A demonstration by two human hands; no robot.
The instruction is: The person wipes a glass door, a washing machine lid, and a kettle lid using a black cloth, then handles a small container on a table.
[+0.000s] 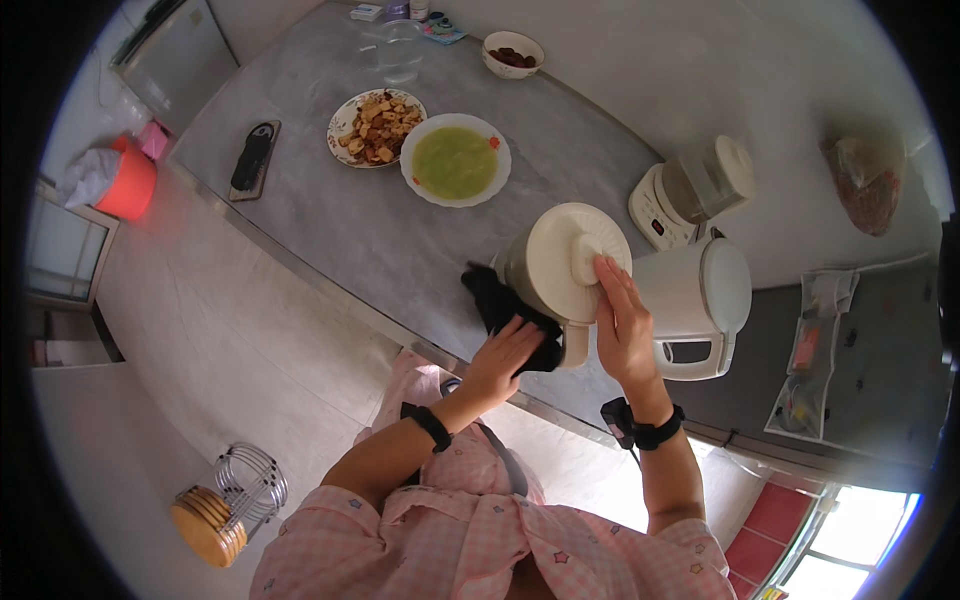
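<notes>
A cream-lidded pitcher with a pale handle stands on the grey countertop in front of me. My left hand presses a black cloth against the pitcher's side, close to its handle. The fingers of my right hand lie on the pitcher's ribbed lid, against its raised knob. Just right of that hand is a white electric kettle. My left palm and part of the cloth beneath it are hidden.
Behind the kettle sits an electric health pot on its base. Farther back are a bowl of green soup, a plate of diced food, a clear jug and a bowl of dark fruit. A phone lies near the left edge.
</notes>
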